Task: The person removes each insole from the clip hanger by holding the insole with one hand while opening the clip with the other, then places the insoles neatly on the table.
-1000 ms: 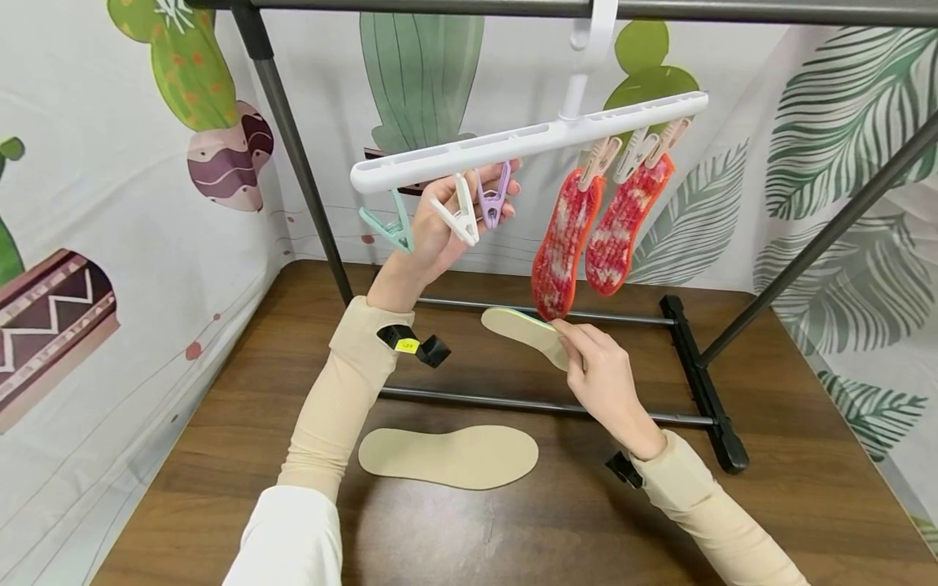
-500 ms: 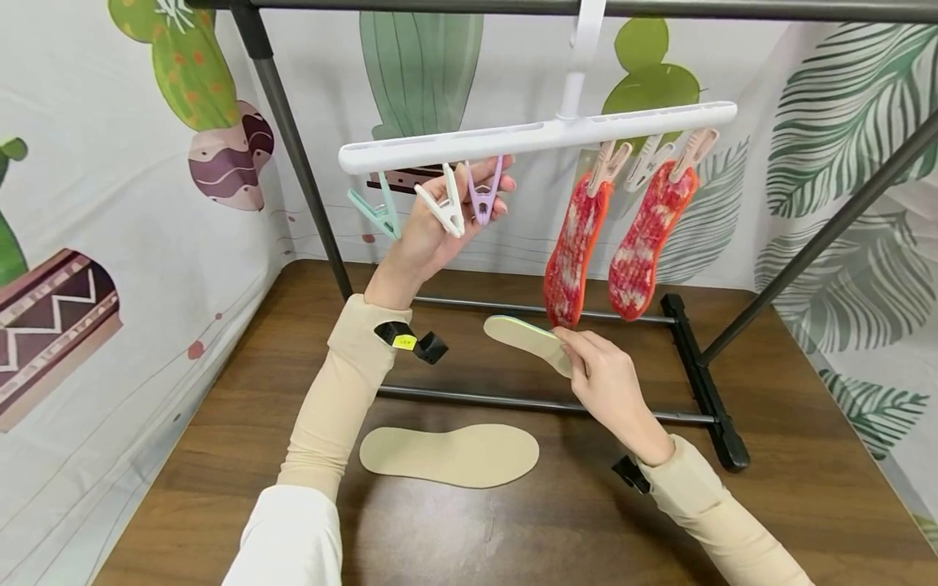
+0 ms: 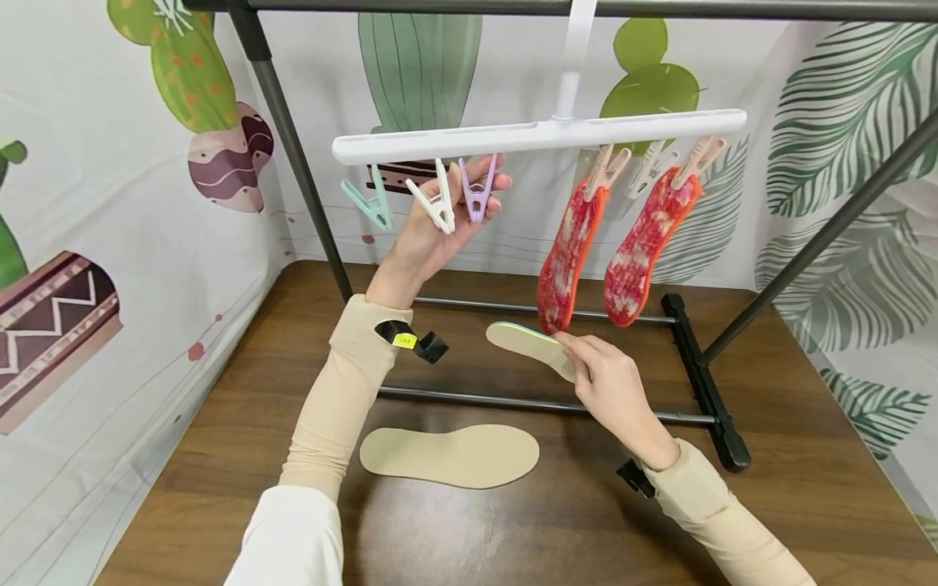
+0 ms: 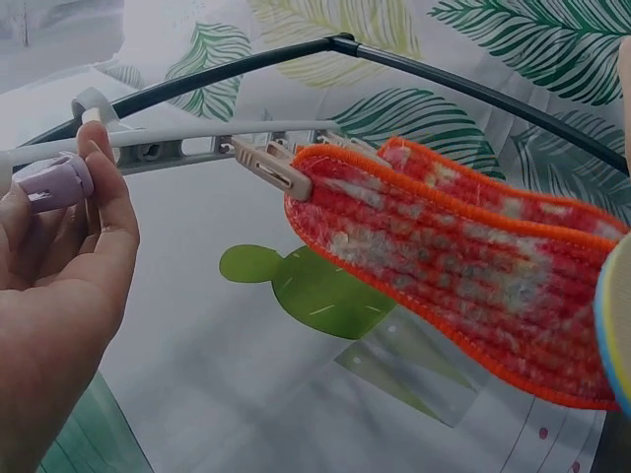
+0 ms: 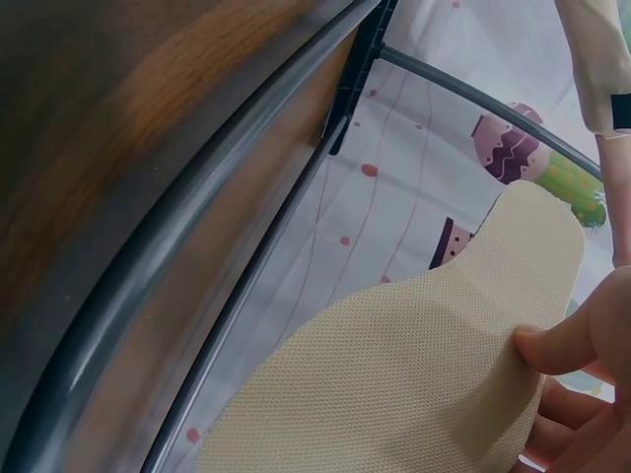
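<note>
My left hand (image 3: 432, 232) is raised behind the white hanger bar (image 3: 538, 137), its thumb and fingers pinching a purple clip (image 4: 57, 183). Beside that hand, a white clip (image 3: 437, 202) and a mint clip (image 3: 372, 198) dangle from the same bar. Low in front of the hanger, my right hand (image 3: 608, 387) pinches a beige insole (image 3: 529, 346) by its edge, thumb on the beige face (image 5: 424, 365). Two red insoles with orange edging, the nearer one (image 3: 572, 256) and the other (image 3: 652, 248), hang from pale clips at the bar's right end.
Another beige insole (image 3: 450, 457) lies flat on the wooden table (image 3: 469, 537). A black metal rack carries the hanger on its top rail (image 3: 440, 6); its lower rails (image 3: 476, 399) and right foot (image 3: 707, 382) stand on the table. A printed cloth hangs behind.
The hanger has turned, its right end swinging right and down, its left end shifting left. The red insoles swung with it. My left hand moved slightly left; my right hand dropped a little.
</note>
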Action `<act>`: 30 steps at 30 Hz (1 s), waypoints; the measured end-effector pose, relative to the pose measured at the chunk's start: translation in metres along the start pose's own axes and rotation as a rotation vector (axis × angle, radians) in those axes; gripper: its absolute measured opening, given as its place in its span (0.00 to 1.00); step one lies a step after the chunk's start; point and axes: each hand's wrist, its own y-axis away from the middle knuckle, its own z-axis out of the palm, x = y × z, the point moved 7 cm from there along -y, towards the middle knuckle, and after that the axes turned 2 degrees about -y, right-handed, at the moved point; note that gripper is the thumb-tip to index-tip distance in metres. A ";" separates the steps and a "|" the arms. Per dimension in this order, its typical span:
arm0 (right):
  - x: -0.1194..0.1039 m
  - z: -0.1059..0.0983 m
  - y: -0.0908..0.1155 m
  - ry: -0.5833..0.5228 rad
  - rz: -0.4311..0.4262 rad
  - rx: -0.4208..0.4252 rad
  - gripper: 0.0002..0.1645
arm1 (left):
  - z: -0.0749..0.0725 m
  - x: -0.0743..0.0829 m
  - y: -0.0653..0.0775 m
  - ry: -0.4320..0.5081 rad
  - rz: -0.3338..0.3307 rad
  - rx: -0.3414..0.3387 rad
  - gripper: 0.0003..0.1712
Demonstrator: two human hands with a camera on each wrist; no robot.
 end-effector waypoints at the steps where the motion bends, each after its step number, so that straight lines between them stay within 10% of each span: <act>1: 0.000 0.000 0.001 0.003 0.001 -0.003 0.18 | 0.000 0.000 0.000 0.002 0.001 0.004 0.60; 30: 0.003 -0.006 0.013 0.035 0.046 -0.084 0.17 | -0.003 0.001 -0.001 0.018 0.000 0.033 0.58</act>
